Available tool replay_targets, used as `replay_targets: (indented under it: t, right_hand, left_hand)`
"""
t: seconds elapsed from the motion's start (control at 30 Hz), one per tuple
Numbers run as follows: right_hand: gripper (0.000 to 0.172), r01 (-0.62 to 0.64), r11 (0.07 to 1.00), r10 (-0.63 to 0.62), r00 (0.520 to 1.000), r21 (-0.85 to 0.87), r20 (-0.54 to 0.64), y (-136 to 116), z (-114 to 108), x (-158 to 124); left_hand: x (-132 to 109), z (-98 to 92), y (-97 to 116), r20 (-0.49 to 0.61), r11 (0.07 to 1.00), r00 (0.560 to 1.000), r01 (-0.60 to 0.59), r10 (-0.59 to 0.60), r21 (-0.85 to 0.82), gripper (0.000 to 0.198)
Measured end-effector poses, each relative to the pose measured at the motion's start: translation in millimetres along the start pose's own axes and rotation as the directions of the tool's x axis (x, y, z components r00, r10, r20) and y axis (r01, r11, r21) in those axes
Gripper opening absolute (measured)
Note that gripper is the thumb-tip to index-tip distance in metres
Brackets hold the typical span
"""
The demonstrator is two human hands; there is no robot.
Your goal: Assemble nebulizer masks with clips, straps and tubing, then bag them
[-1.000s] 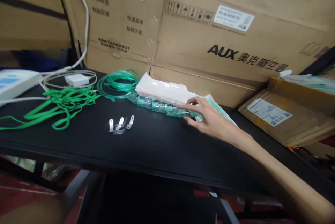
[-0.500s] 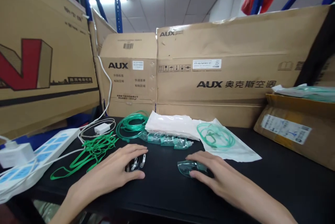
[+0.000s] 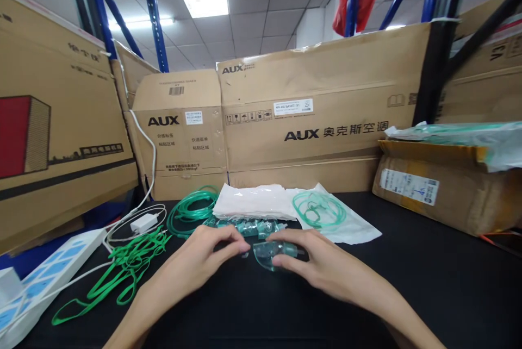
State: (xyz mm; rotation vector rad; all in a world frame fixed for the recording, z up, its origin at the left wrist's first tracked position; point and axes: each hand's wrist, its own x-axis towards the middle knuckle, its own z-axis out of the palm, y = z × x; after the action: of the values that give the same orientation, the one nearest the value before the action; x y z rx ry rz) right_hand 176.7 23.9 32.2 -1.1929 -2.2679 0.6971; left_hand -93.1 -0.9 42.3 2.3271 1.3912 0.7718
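Observation:
My left hand (image 3: 206, 256) is closed in a pinch, with a small shiny metal strip (image 3: 245, 255) at its fingertips. Just to the right, my right hand (image 3: 316, 255) grips a clear green-tinted oxygen mask (image 3: 263, 254) between thumb and fingers. The mask's wide rim faces left, close to the strip but apart from it. Behind both hands, several more clear green masks (image 3: 248, 226) lie in a row on the black table (image 3: 253, 311). My left hand partly covers that row.
Coiled green tubing (image 3: 190, 207) and white packets (image 3: 255, 202) lie behind. Farther right, pale green tubing (image 3: 320, 210) rests on a white sheet. Green elastic straps (image 3: 136, 262), a white adapter (image 3: 144, 223) and a power strip (image 3: 53, 278) occupy the left. A cardboard box (image 3: 460, 202) stands right.
My left hand has moved right and closed on a metal strip; before, it was spread over loose strips. The mask in my right hand is now closer to it. The view has turned right.

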Motion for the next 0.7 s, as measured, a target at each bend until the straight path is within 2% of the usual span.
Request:
replay_targets:
  t: [0.1, 0.2, 0.37, 0.57, 0.7]
  right_hand:
    - [0.048, 0.02, 1.0, -0.02, 0.999, -0.015, -0.033, 1, -3, 4]
    - [0.045, 0.033, 0.999, -0.034, 0.999, -0.028, -0.031, 4, -4, 3]
    - [0.041, 0.069, 0.998, -0.068, 0.997, -0.007, 0.036, 3, -1, 0]
    - [0.044, 0.09, 0.995, -0.092, 0.994, 0.036, 0.061, -4, 4, -1]
    - [0.042, 0.083, 0.996, -0.085, 0.994, 0.044, 0.062, -5, 3, -2]
  left_hand:
    - [17, 3.2, 14, -0.054, 0.996, 0.998, -0.032, 0.028, -0.081, 0.034]
    - [23, 6.9, 15, -0.081, 0.987, 0.996, -0.043, 0.031, -0.153, 0.035]
    - [24, 11.6, 13, 0.064, 0.974, 0.998, 0.029, -0.015, -0.226, 0.039]
    - [25, 13.4, 7, 0.052, 0.987, 0.998, 0.051, -0.043, -0.154, 0.038]
    - [23, 8.7, 5, 0.137, 0.986, 0.989, 0.079, -0.058, -0.15, 0.044]
